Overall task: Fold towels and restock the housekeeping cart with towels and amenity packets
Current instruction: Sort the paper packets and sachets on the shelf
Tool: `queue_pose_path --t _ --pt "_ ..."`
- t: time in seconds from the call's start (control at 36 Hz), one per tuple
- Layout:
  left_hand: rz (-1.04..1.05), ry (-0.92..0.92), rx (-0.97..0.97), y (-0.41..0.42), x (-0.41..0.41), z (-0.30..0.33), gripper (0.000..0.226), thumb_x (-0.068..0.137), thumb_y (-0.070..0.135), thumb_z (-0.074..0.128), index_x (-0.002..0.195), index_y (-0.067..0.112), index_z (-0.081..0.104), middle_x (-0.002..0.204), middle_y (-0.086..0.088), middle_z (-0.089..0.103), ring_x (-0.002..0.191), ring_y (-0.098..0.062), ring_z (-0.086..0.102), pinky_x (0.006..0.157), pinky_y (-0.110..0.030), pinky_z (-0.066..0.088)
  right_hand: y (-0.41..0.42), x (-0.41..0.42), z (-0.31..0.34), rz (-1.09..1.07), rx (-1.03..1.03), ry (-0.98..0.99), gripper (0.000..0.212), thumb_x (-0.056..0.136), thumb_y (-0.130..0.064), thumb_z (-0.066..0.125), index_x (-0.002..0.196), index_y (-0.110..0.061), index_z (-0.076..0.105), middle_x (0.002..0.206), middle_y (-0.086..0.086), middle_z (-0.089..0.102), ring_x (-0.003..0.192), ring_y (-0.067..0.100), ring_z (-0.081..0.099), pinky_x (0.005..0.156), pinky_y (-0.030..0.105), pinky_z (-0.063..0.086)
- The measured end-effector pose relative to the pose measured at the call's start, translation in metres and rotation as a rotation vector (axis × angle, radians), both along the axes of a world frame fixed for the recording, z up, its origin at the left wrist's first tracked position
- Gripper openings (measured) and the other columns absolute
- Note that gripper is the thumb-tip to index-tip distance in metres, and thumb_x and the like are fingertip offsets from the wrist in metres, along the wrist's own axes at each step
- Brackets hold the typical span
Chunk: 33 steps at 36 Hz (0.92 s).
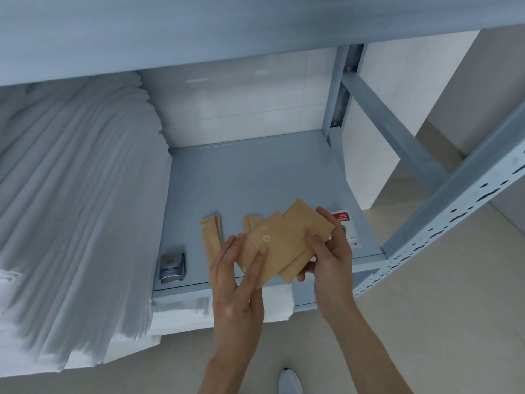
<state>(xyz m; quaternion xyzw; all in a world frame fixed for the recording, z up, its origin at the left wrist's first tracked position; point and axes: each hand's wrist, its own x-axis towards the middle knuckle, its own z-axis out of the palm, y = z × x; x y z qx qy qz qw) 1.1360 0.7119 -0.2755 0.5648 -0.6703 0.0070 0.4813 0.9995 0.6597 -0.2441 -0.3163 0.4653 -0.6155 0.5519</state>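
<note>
Grey metal shelf [255,177]: folded white towels [71,194] stacked at left. Fanned brown amenity packets [284,243] held above near shelf edge, long axis slanting far-right. Left hand [235,280] pinches near-left end, right hand [329,251] grips right end. More loose packets [211,231] lie just far-left.

Tan-brown amenity packets [279,245], 1 bearing a pale round emblem; white folded towels [76,194]; blue-grey metal shelf [255,180]; silver-and-blue sachet [172,266]; red-and-white label [348,224]; beige floor [440,322].
</note>
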Motion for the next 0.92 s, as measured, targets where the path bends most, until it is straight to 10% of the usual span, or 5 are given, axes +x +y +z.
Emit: queue_pose_path --t 0.22,0.42,0.53,0.61,0.92 --pt "-0.096 0.118 0.145 0.012 -0.006 -0.005 0.052 0.086 0.013 0.055 0.137 0.023 0.058 0.151 -0.008 0.036 0.141 -0.033 0.039 0.1 -0.051 0.048 0.004 -0.001 0.001 0.049 -0.007 0.01 0.024 0.102 -0.016 0.05 0.113 -0.026 0.069 0.091 -0.01 0.067 0.064 0.018 0.063 0.043 0.033 0.05" --pt "-0.117 0.126 0.217 0.009 -0.007 -0.005 0.041 0.092 0.044 0.064 0.129 0.027 0.066 0.152 -0.006 0.036 0.135 -0.027 0.041 0.104 -0.023 0.041 0.009 -0.001 -0.004 0.133 -0.022 0.081 0.03 0.094 -0.026 0.056 0.122 -0.018 0.063 0.099 -0.013 0.07 0.071 0.017 0.069 0.046 0.035 0.055" --pt "-0.122 0.084 0.255 0.008 0.0 -0.009 0.041 0.086 0.041 0.071 0.126 0.032 0.068 0.155 -0.008 0.036 0.14 -0.031 0.036 0.102 -0.034 0.044 0.008 -0.002 -0.012 0.196 -0.008 0.163 0.023 0.097 -0.016 0.055 0.119 -0.019 0.062 0.089 -0.012 0.071 0.057 0.019 0.064 0.046 0.031 0.053" --pt "-0.131 0.101 0.315 0.009 0.007 -0.012 0.048 0.08 0.035 0.082 0.125 0.038 0.066 0.146 0.001 0.045 0.125 -0.021 0.053 0.094 -0.015 0.044 0.008 -0.001 -0.021 0.224 0.004 0.176 0.022 0.098 -0.01 0.054 0.117 -0.018 0.061 0.087 -0.01 0.071 0.05 0.023 0.058 0.044 0.031 0.05" --pt "0.106 0.133 0.422 -0.002 0.025 -0.019 0.063 0.068 0.032 0.088 0.124 0.026 0.059 0.131 0.004 0.05 0.115 -0.011 0.053 0.074 0.0 0.033 -0.007 0.038 -0.039 0.346 0.177 0.106 0.027 0.093 -0.001 0.063 0.116 -0.016 0.065 0.094 0.011 0.076 0.078 0.027 0.067 0.07 0.037 0.055"
